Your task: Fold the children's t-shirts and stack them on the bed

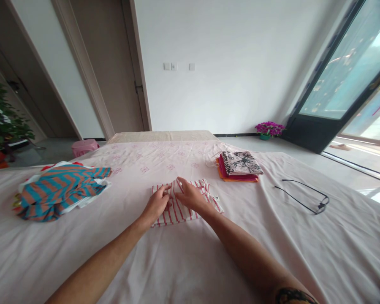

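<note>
A white shirt with red stripes (177,213) lies folded into a rough rectangle on the bed cover in front of me. A small pale label or button shows near its right edge. My left hand (157,205) is on the shirt's left half, its curled fingers gripping the cloth. Close beside it, my right hand (192,196) reaches over the middle of the shirt, with cloth raised between thumb and fingers. Some fingertips are hidden by the hands and the fabric.
A loose heap of clothes with a blue and brown striped top (63,190) lies left. A folded stack with a printed white garment (242,163) sits back right. Black-framed glasses (321,204) rest on the pale bed cover (190,261). A pink stool (85,146) stands beyond.
</note>
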Demonstrator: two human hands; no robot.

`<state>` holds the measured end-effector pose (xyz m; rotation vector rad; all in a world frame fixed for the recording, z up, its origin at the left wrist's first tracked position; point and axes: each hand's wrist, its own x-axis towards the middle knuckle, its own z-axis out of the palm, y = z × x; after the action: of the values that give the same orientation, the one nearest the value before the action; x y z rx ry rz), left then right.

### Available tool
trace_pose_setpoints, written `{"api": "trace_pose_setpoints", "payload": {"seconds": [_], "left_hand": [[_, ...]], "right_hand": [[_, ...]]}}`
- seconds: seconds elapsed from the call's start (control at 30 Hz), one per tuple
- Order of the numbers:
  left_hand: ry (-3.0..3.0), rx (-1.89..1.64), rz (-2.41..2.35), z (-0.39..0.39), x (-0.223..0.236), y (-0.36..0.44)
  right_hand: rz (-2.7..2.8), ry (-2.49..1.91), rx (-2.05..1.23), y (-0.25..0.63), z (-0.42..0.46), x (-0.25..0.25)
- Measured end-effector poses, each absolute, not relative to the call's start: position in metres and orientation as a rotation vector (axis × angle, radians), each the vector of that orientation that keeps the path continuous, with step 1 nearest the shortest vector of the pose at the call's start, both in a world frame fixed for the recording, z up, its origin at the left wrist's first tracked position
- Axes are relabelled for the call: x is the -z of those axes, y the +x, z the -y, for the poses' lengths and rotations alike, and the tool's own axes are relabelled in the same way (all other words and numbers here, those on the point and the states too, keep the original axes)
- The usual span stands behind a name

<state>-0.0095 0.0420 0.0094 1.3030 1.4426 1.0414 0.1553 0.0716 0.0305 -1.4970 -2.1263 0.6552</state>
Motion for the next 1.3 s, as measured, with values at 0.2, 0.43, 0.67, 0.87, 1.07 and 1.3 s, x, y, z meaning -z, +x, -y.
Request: {"api": "trace_pose_setpoints", "payload": {"seconds": [0.2,0.43,0.67,0.87,1.07,1.3], "left_hand": [[2.194,-1.103,-1.634,-0.017,0.01,-0.015],[2.535,-0.581,-1.76,-0.004,0.027,-0.011],[2.405,-0.713,-1.688,-0.012,0.036,-0.021],[1.717,-1.254,-1.658,-0.021,0.029,-0.044],[0.968,-1.066,-1.444,-0.022,-0.005,-0.06],[0.826,-1.054,-1.307,-0.024,-0.014,-0.05]], "right_hand": [[2.214,-1.441,-0.547,0.16,-0.075,-0.025],[2.366,-1.66,-0.19,0.169,-0.075,-0.034],[2.611,-1.215,-0.023,0.162,-0.067,-0.015],[2.648,-1.36,-0.039,0.173,-0.076,-0.002],[2.527,-1.445,-0.087,0.177,-0.071,-0.039],[2.593,-1.38,-0.432,0.174,-0.074,-0.039]]}}
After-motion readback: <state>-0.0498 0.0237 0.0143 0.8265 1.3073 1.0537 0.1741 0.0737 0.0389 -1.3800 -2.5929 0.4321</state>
